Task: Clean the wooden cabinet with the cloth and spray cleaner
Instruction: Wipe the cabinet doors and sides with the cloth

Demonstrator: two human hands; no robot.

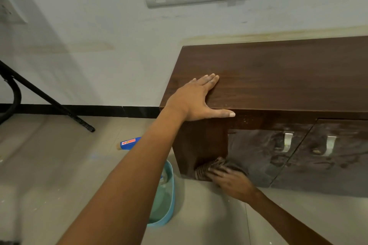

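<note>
— Where's the cloth (211,167)?
— Low on the wooden cabinet (278,73), at its front corner, pressed under your right hand (231,181), which grasps it. Your left hand (195,99) lies flat, released, on the cabinet top.
— Progress?
— Doors look smeared; wiping seems underway. The spray cleaner (129,142) lies on the floor beside the cabinet, near a basin (169,195).

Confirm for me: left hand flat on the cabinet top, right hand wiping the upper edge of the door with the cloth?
Not quite. In the head view the right hand presses the cloth low on the cabinet front, near the floor. The left hand is flat on top.
</note>
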